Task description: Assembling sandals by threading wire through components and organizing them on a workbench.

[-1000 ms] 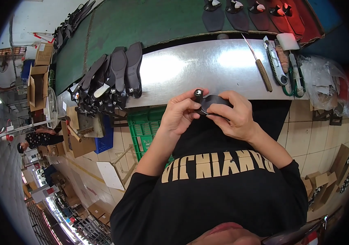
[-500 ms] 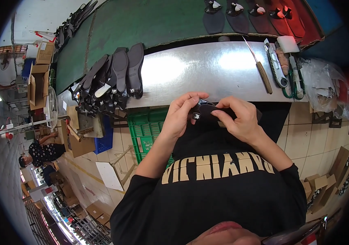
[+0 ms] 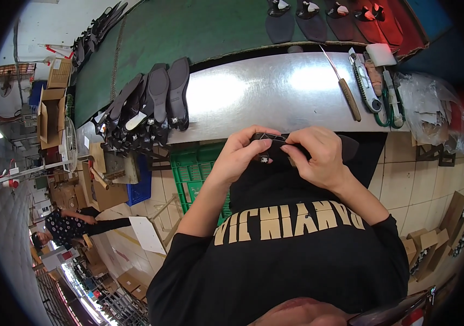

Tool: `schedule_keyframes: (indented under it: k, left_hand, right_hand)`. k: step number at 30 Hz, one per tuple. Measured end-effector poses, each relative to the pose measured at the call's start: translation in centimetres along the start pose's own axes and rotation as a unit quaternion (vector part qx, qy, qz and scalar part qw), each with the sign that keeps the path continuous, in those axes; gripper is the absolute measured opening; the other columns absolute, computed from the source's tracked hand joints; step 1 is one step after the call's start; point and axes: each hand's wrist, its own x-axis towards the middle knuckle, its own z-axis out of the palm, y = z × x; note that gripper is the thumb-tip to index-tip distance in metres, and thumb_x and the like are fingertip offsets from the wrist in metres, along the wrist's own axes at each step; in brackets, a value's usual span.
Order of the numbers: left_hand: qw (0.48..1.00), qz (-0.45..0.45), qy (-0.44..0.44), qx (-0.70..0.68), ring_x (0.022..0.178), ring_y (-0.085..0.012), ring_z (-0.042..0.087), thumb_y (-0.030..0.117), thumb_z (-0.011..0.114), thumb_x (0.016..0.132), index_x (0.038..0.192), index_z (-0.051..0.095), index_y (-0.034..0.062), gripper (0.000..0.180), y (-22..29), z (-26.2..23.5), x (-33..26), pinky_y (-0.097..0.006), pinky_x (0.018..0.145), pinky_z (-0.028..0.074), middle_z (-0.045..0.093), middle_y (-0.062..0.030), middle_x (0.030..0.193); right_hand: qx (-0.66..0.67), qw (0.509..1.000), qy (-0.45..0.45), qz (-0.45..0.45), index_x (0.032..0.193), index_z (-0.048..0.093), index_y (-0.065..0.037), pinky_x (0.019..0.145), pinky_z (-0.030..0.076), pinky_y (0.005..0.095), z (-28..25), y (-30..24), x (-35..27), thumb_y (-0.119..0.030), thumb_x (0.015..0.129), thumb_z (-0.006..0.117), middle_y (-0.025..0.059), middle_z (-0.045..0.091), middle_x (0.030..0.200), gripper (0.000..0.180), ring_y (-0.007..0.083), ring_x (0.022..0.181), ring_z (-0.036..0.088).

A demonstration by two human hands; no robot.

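Between my hands, in front of the metal bench edge, is a black shoe (image 3: 274,145) with a shiny ornament on its strap. My left hand (image 3: 245,153) grips its strap end, thumb laid along the edge. The fingertips of my right hand (image 3: 314,149) pinch the shoe beside the strap, and its dark sole sticks out to the right past the knuckles. What lies under the right fingertips is hidden. On the bench to the left lies a pile of black shoes (image 3: 158,92), several with soles up.
An awl (image 3: 346,89), a utility knife (image 3: 366,81) and green-handled scissors (image 3: 392,100) lie on the metal bench (image 3: 264,103). Beside them is a clear plastic bag (image 3: 433,108). More shoes stand on the green belt (image 3: 215,27). A green crate (image 3: 188,174) sits below; a person (image 3: 69,223) is far left.
The shoe has turned in my hands, its sole now reaching farther right. My right hand has shifted slightly. The person at far left has moved nearer.
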Motion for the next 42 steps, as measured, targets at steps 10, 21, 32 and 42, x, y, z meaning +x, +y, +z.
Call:
schedule_keyframes:
  k: [10,21,32,42]
  left_hand:
    - [0.987,0.119,0.102,-0.036,0.076,-0.0075,0.064,0.001,0.065,0.09,0.106,0.069,-0.0026,0.017,-2.5,1.3,-0.6,-0.022,0.067,0.056,0.07,-0.0055,0.091]
    - [0.979,0.165,0.107,0.055,0.064,-0.0004,0.046,0.002,0.06,0.09,0.098,0.065,-0.0011,0.009,-1.2,2.3,-1.6,-0.018,0.056,0.036,0.057,0.005,0.074]
    - [0.992,0.103,0.066,0.038,0.067,-0.0014,0.049,0.006,0.064,0.089,0.096,0.063,0.0006,0.008,-1.1,1.2,-0.2,-0.019,0.059,0.04,0.059,0.0045,0.077]
    - [0.891,0.349,-0.076,0.279,0.065,-0.0106,0.06,-0.001,0.067,0.081,0.087,0.065,-0.0027,0.007,1.9,0.3,-0.2,-0.025,0.055,0.044,0.065,-0.0065,0.078]
  right_hand:
    - [-0.045,0.998,0.014,-0.041,0.08,0.065,-0.008,0.056,0.04,0.0341,0.3,-0.6,-0.1,-0.006,0.072,0.078,0.0037,0.062,0.069,0.015,0.0221,0.061,0.059]
    - [0.088,0.99,0.006,0.11,0.074,0.065,-0.006,0.056,0.044,0.0334,0.3,-0.5,0.2,-0.007,0.073,0.078,0.0062,0.064,0.065,0.014,0.0235,0.059,0.061]
    - [0.018,1.0,0.011,0.004,0.083,0.067,-0.006,0.06,0.047,0.0335,0.4,0.4,0.3,-0.007,0.075,0.077,0.0089,0.065,0.071,0.012,0.0239,0.064,0.063]
    - [0.402,0.808,-0.341,0.265,0.099,0.065,-0.002,0.072,0.046,0.028,-2.3,1.8,2.5,-0.011,0.087,0.068,0.0022,0.066,0.087,0.015,0.0072,0.082,0.056]
